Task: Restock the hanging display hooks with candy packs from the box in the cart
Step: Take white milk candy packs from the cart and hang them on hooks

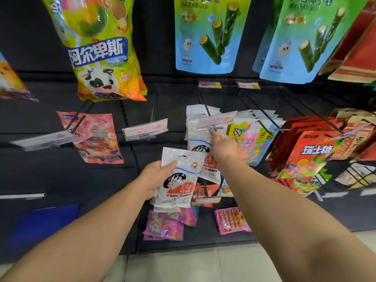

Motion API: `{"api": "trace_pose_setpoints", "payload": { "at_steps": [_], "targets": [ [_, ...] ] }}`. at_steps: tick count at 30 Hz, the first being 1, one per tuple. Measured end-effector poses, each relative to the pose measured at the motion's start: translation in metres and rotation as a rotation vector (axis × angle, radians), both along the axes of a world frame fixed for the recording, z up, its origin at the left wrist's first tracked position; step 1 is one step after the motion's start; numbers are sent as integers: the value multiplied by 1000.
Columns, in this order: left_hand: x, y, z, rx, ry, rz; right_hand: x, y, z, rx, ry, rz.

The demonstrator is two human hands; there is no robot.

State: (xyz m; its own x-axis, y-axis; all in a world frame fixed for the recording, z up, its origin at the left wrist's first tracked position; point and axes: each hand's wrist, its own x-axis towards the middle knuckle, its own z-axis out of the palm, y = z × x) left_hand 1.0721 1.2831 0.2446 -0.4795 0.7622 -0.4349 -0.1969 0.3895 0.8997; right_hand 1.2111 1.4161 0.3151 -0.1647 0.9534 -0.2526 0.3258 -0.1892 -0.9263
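My left hand (155, 178) grips a white White Rabbit candy pack (179, 180) by its left edge, thumb on the front, held in front of the dark display wall. My right hand (222, 146) reaches up to the tip of a hook (215, 129) under a clear price tag holder (216, 120). Its fingers touch the hook end and the white White Rabbit packs (198, 139) hanging there. Whether the right hand's fingers pinch a pack is hidden from view. The box and the cart are out of view.
An empty hook with a tag holder (145, 129) sticks out left of centre. Pink packs (95, 137) hang at left, yellow-pink packs (250, 139) and red packs (309, 153) at right. Large bags (99, 47) hang above. Pink packs (166, 224) hang below.
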Motion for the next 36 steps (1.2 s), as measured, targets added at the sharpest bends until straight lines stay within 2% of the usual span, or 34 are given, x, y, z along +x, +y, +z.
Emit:
{"api": "trace_pose_setpoints", "payload": {
  "at_steps": [3,6,8,11,14,23,27,32,36],
  "targets": [
    [2,3,6,-3,14,-54,7,0,-6,-91,75,-16],
    [10,11,11,7,22,-74,25,-1,-15,-13,46,-177],
    [20,19,15,26,29,-91,38,-2,-22,15,100,-245],
    [36,32,21,73,14,-85,48,-6,-26,-107,320,6],
    [48,46,28,123,-2,-51,50,-8,-18,-116,302,169],
    [57,69,51,129,-57,68,37,5,1,-63,374,75],
    [59,74,53,69,-71,122,27,8,2,-33,278,32],
    [59,83,52,25,103,199,16,11,-4,86,159,-42],
    [59,73,42,-92,419,102,16,4,-20,153,41,-141]
  ]
}}
